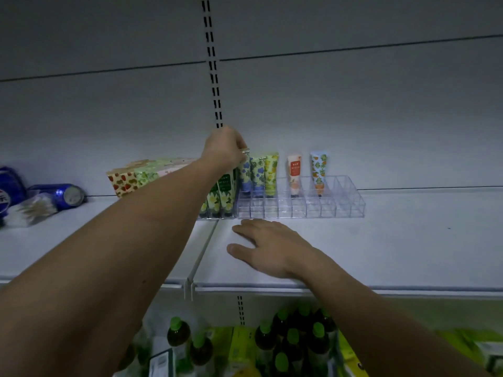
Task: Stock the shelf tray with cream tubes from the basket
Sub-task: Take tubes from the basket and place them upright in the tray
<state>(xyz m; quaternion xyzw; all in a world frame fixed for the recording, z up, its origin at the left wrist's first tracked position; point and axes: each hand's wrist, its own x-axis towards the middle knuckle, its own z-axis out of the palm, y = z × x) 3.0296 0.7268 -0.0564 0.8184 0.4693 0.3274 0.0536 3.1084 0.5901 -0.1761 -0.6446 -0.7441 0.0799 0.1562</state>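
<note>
A clear plastic tray (pixel 343 208) with many small compartments stands on the white shelf (pixel 408 246). Several cream tubes stand upright in it: a blue-flowered tube (pixel 246 175), a second blue one (pixel 258 175), a yellow one (pixel 271 172), a peach one (pixel 294 172) and an orange-patterned one (pixel 319 170). My left hand (pixel 224 148) pinches the top end of the blue-flowered tube at the tray's back row. My right hand (pixel 268 246) lies flat on the shelf just in front of the tray, fingers straight. The basket is not in view.
More green and yellow tubes (pixel 223 194) stand in a second tray to the left. Patterned boxes (pixel 130 178) lie behind my left arm. Blue cans (pixel 65 195) and a white packet sit at far left. Green-capped bottles (pixel 294 338) fill the lower shelf.
</note>
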